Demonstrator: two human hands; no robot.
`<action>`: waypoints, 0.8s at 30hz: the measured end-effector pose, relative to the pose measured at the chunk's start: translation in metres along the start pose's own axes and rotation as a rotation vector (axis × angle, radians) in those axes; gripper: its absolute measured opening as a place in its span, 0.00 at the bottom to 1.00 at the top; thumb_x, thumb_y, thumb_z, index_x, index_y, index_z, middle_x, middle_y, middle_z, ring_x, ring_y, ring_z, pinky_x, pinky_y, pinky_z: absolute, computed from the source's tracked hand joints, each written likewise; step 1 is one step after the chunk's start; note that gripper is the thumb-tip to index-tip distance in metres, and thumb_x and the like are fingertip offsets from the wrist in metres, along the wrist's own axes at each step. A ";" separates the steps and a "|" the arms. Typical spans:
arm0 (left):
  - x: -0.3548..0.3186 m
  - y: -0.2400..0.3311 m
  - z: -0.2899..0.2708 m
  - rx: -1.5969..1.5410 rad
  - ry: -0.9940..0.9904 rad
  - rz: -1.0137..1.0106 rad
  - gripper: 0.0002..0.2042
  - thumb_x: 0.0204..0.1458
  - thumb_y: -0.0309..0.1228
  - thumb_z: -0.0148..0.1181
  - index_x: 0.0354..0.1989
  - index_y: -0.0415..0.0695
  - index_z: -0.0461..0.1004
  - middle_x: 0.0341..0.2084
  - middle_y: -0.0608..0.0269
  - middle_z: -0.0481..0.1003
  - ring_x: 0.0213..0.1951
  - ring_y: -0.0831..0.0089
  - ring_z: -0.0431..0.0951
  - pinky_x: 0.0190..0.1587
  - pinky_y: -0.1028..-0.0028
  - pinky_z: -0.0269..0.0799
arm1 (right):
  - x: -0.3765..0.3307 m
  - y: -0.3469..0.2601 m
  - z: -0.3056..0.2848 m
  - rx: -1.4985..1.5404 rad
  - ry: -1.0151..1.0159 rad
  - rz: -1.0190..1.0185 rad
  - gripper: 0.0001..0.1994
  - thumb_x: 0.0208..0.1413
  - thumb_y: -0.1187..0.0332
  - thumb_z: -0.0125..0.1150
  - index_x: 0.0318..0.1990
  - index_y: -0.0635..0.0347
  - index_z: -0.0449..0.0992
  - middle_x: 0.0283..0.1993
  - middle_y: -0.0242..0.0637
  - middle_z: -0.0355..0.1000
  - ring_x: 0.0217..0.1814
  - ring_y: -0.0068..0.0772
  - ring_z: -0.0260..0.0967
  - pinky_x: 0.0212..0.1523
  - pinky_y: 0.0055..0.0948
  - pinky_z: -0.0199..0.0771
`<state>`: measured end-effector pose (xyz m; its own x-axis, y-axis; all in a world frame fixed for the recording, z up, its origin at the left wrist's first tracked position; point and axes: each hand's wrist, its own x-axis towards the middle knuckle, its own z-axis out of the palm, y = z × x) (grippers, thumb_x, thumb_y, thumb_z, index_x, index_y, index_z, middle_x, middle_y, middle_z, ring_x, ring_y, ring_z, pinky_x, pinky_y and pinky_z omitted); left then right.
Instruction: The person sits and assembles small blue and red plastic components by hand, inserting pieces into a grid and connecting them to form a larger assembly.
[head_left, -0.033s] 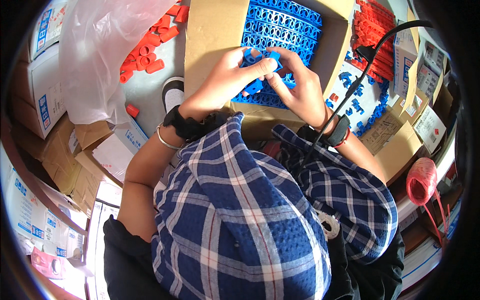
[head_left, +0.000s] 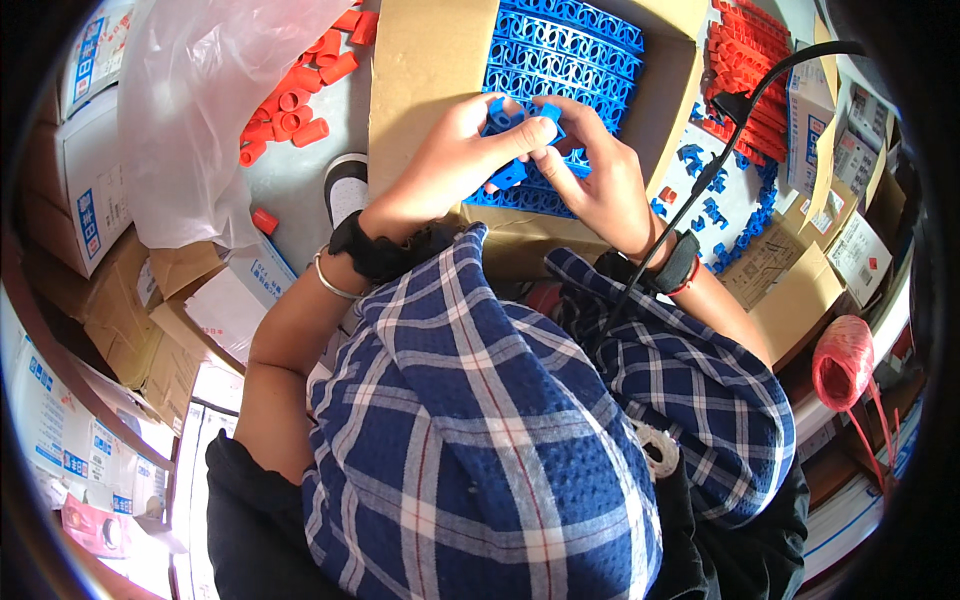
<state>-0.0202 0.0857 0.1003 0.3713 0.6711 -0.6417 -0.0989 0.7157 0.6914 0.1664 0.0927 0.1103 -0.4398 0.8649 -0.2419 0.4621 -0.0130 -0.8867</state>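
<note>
Over an open cardboard box (head_left: 425, 60), my left hand (head_left: 465, 150) is closed around several small blue plastic clips (head_left: 509, 174), its thumb lying across them. My right hand (head_left: 608, 170) meets it from the other side, thumb and fingers pinching a blue clip (head_left: 550, 115) at the top of the bunch. Both hands touch the same cluster, and the fingers partly hide how the pieces join. Beneath them, the box holds neat rows of joined blue clips (head_left: 565, 45), stacked close together.
Red tube fittings (head_left: 292, 100) lie on the floor at left beside a translucent plastic bag (head_left: 195, 110). Rows of red clips (head_left: 745, 75) and loose blue clips (head_left: 715, 212) lie at right. A black cable (head_left: 690, 205) crosses near my right wrist. Pink twine (head_left: 842, 362) hangs at far right.
</note>
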 end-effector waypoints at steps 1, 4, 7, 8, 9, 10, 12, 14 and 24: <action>-0.001 0.002 0.001 0.036 0.004 -0.039 0.14 0.58 0.43 0.58 0.36 0.43 0.70 0.24 0.72 0.71 0.26 0.87 0.68 0.24 0.85 0.64 | 0.000 0.000 -0.001 -0.032 0.000 -0.002 0.21 0.55 0.67 0.62 0.54 0.63 0.67 0.36 0.46 0.75 0.35 0.37 0.77 0.36 0.31 0.77; -0.002 -0.001 0.005 0.145 0.037 0.010 0.17 0.56 0.47 0.59 0.32 0.44 0.69 0.21 0.73 0.70 0.23 0.88 0.67 0.18 0.86 0.61 | 0.000 -0.002 -0.004 -0.212 0.045 -0.127 0.20 0.54 0.64 0.63 0.51 0.64 0.69 0.33 0.45 0.74 0.33 0.42 0.75 0.34 0.33 0.76; -0.003 0.001 0.006 0.207 0.035 0.052 0.18 0.56 0.48 0.59 0.31 0.44 0.69 0.21 0.73 0.69 0.23 0.89 0.67 0.18 0.85 0.61 | 0.004 -0.001 -0.011 -0.345 0.048 -0.250 0.19 0.53 0.61 0.64 0.46 0.63 0.71 0.30 0.45 0.72 0.29 0.44 0.73 0.30 0.34 0.75; -0.003 0.004 0.006 0.209 0.037 0.051 0.18 0.56 0.48 0.59 0.31 0.44 0.69 0.21 0.73 0.69 0.23 0.89 0.67 0.18 0.85 0.61 | 0.005 -0.002 -0.013 -0.343 0.048 -0.251 0.19 0.53 0.61 0.64 0.46 0.63 0.71 0.30 0.45 0.72 0.29 0.44 0.73 0.30 0.34 0.75; -0.004 0.007 0.005 0.241 0.012 0.032 0.17 0.56 0.47 0.58 0.31 0.44 0.70 0.21 0.73 0.68 0.23 0.88 0.67 0.19 0.86 0.62 | 0.005 -0.003 -0.015 -0.367 0.034 -0.257 0.17 0.52 0.61 0.64 0.44 0.63 0.71 0.29 0.44 0.72 0.28 0.43 0.72 0.29 0.34 0.74; -0.004 0.009 0.005 0.273 -0.011 0.013 0.17 0.57 0.47 0.58 0.30 0.43 0.70 0.21 0.73 0.68 0.23 0.88 0.67 0.20 0.86 0.62 | 0.006 -0.003 -0.017 -0.393 0.018 -0.265 0.16 0.52 0.60 0.64 0.41 0.63 0.71 0.28 0.44 0.71 0.27 0.42 0.72 0.27 0.34 0.73; -0.001 -0.008 0.003 0.268 -0.001 0.079 0.17 0.57 0.45 0.57 0.30 0.42 0.70 0.21 0.73 0.68 0.23 0.88 0.67 0.22 0.86 0.62 | 0.007 -0.003 -0.018 -0.296 -0.029 -0.222 0.16 0.52 0.61 0.64 0.39 0.63 0.71 0.27 0.43 0.71 0.27 0.39 0.72 0.27 0.32 0.72; 0.001 -0.008 0.005 0.261 -0.002 0.143 0.16 0.58 0.44 0.57 0.31 0.42 0.71 0.21 0.73 0.67 0.24 0.88 0.67 0.23 0.85 0.63 | 0.005 0.000 -0.019 -0.203 -0.072 -0.169 0.15 0.53 0.61 0.64 0.38 0.63 0.70 0.27 0.42 0.71 0.27 0.37 0.72 0.27 0.31 0.72; -0.001 -0.004 0.004 0.263 -0.089 0.055 0.15 0.62 0.40 0.51 0.36 0.38 0.73 0.23 0.71 0.70 0.24 0.87 0.68 0.27 0.84 0.64 | 0.000 0.005 -0.013 0.289 -0.190 0.043 0.16 0.59 0.59 0.59 0.42 0.64 0.67 0.30 0.38 0.73 0.32 0.27 0.74 0.33 0.28 0.72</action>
<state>-0.0167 0.0810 0.0997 0.4526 0.6795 -0.5775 0.1178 0.5964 0.7940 0.1784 0.0992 0.1113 -0.5730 0.7518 -0.3262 0.2577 -0.2126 -0.9425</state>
